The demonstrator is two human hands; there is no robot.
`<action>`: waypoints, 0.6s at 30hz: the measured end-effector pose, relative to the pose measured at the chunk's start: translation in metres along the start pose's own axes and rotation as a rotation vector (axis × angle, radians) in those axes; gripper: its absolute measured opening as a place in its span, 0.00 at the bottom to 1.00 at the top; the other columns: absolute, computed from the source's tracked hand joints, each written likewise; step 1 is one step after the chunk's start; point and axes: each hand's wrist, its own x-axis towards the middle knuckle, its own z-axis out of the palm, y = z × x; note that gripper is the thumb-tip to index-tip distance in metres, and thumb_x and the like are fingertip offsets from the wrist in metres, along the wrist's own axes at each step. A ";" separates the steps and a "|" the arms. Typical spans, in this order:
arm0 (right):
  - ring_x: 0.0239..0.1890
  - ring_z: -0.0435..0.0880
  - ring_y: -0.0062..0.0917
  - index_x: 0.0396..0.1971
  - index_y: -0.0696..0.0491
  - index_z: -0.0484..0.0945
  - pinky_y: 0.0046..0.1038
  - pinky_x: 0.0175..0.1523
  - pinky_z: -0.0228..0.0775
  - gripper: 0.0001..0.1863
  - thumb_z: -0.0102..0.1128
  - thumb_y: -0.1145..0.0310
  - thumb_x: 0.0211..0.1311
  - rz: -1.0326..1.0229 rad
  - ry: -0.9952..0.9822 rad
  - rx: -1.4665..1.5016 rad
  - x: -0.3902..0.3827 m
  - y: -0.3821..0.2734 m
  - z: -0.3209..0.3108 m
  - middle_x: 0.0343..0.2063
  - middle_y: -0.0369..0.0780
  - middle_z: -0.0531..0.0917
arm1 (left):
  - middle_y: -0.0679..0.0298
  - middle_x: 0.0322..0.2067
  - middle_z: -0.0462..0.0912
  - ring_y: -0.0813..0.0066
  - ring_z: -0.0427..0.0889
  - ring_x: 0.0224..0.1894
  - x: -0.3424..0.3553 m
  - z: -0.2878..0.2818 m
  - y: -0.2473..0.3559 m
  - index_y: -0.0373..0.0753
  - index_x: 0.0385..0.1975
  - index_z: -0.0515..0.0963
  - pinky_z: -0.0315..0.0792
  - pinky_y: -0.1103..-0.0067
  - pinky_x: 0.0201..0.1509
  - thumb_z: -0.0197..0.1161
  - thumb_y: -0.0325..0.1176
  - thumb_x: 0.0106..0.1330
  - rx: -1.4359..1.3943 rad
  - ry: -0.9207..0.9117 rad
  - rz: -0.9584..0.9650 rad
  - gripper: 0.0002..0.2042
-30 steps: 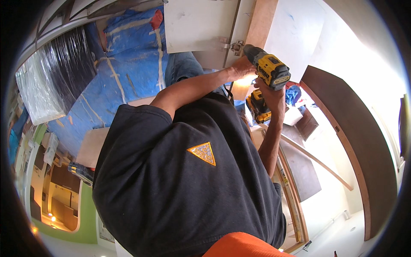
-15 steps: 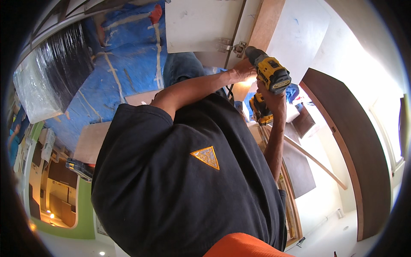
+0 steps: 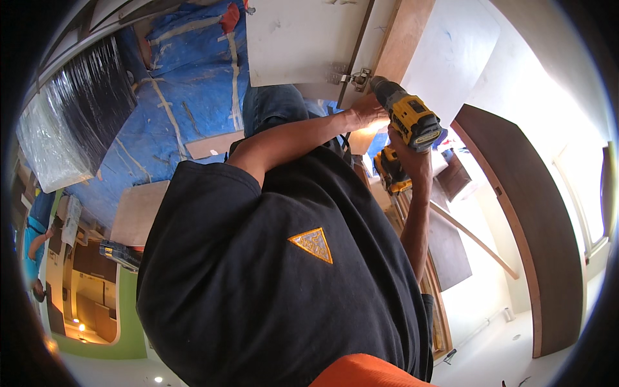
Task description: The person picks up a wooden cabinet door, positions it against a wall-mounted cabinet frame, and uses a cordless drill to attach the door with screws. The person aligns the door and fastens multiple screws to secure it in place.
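Note:
A yellow-and-black cordless drill (image 3: 412,115) is gripped by its handle in my right hand (image 3: 407,147). Its chuck (image 3: 385,89) points at a metal hinge (image 3: 358,79) between a white cabinet door (image 3: 300,42) and a wooden panel edge (image 3: 405,39). Below my right wrist shows the drill's battery (image 3: 391,169). My left hand (image 3: 367,111) is beside the chuck, close under the hinge, with its fingers bent. The drill partly covers those fingers, so what they pinch is hidden. Light shines on the wood beside them.
A dark curved panel (image 3: 529,219) rises at the right, near a thin wooden strip (image 3: 477,238). Taped blue sheeting (image 3: 174,122) covers the floor at the left, beside a plastic-wrapped bundle (image 3: 80,116). A person in blue (image 3: 35,245) is at the far left.
The view has shifted slightly. Both hands and the drill stay by the hinge, almost unmoved relative to it. More of the person at the far left now shows.

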 end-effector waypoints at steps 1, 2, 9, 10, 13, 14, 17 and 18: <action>0.41 0.84 0.23 0.47 0.59 0.79 0.29 0.47 0.78 0.19 0.68 0.70 0.56 -0.021 -0.005 0.005 0.000 0.001 0.000 0.39 0.41 0.85 | 0.54 0.61 0.68 0.60 0.69 0.64 -0.002 0.000 -0.001 0.37 0.63 0.63 0.66 0.67 0.68 0.44 0.53 0.72 0.052 -0.005 0.023 0.29; 0.41 0.84 0.24 0.47 0.59 0.79 0.29 0.47 0.78 0.19 0.68 0.70 0.56 -0.020 -0.005 0.007 0.001 0.001 0.001 0.39 0.41 0.85 | 0.52 0.61 0.69 0.58 0.69 0.64 -0.003 0.000 -0.003 0.36 0.63 0.64 0.67 0.66 0.68 0.44 0.53 0.72 0.128 -0.018 -0.042 0.29; 0.41 0.84 0.26 0.47 0.60 0.77 0.30 0.46 0.78 0.19 0.68 0.72 0.56 -0.089 -0.015 0.026 0.003 0.009 0.002 0.40 0.42 0.84 | 0.47 0.60 0.71 0.53 0.72 0.62 0.000 0.002 -0.007 0.35 0.64 0.63 0.68 0.59 0.66 0.42 0.54 0.73 0.424 -0.160 -0.147 0.30; 0.41 0.84 0.26 0.47 0.60 0.77 0.30 0.46 0.78 0.19 0.68 0.72 0.56 -0.085 -0.016 0.025 0.003 0.009 0.002 0.40 0.42 0.84 | 0.48 0.60 0.70 0.53 0.72 0.62 0.000 0.002 -0.008 0.35 0.64 0.63 0.68 0.59 0.67 0.42 0.54 0.74 0.398 -0.150 -0.144 0.30; 0.41 0.84 0.26 0.48 0.60 0.76 0.30 0.46 0.78 0.19 0.68 0.72 0.56 -0.089 -0.022 0.027 0.003 0.010 0.001 0.40 0.43 0.84 | 0.52 0.63 0.67 0.56 0.68 0.65 -0.002 0.002 -0.010 0.37 0.65 0.62 0.64 0.61 0.70 0.40 0.52 0.75 -0.293 0.032 -0.047 0.28; 0.41 0.84 0.26 0.48 0.60 0.76 0.30 0.46 0.78 0.20 0.68 0.72 0.56 -0.086 -0.025 0.026 0.003 0.010 0.001 0.40 0.43 0.84 | 0.54 0.64 0.66 0.57 0.67 0.66 0.000 0.000 -0.010 0.38 0.66 0.61 0.62 0.61 0.71 0.39 0.51 0.76 -0.596 0.046 -0.104 0.27; 0.41 0.84 0.26 0.48 0.59 0.76 0.30 0.46 0.77 0.20 0.68 0.72 0.56 -0.096 -0.019 0.042 0.003 0.011 0.002 0.40 0.42 0.84 | 0.59 0.66 0.63 0.62 0.63 0.68 0.010 -0.006 -0.007 0.42 0.68 0.58 0.58 0.64 0.73 0.40 0.45 0.77 -1.010 -0.031 -0.147 0.24; 0.40 0.84 0.26 0.48 0.59 0.76 0.30 0.46 0.77 0.20 0.68 0.72 0.56 -0.100 -0.016 0.044 0.003 0.011 0.003 0.40 0.42 0.84 | 0.60 0.66 0.63 0.64 0.62 0.68 0.014 -0.008 -0.004 0.42 0.68 0.57 0.58 0.65 0.73 0.41 0.43 0.77 -1.089 -0.066 -0.157 0.23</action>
